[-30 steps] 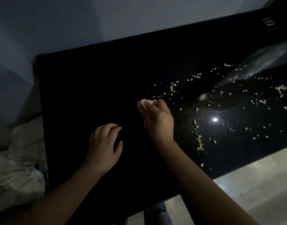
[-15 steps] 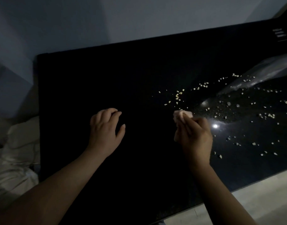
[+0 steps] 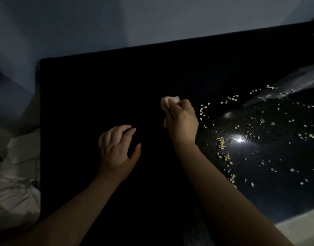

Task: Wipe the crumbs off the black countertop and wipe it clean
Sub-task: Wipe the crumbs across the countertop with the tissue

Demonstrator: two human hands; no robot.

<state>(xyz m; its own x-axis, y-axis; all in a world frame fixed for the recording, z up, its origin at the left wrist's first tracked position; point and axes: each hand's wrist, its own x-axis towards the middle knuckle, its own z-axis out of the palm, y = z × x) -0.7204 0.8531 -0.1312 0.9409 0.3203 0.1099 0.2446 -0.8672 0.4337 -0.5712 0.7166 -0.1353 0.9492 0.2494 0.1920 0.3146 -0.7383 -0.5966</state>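
Right hand [image 3: 182, 119]: fingers clamped on a pale wad of cloth [image 3: 167, 102] pressed to the black countertop [image 3: 99, 89], likely bunched small to push debris. Crumbs [image 3: 222, 142]: scattered right of those fingers, none visible to their left. Left hand [image 3: 117, 148]: empty, fingers loosely spread, fingertips resting on the countertop, apparently as a brace.

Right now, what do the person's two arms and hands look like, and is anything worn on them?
Both forearms are bare as far as the picture shows: no sleeve, watch or bracelet is visible. The left hand and the right hand wear no gloves, and I see no rings, though the light is dim. The nails look short and unpainted.
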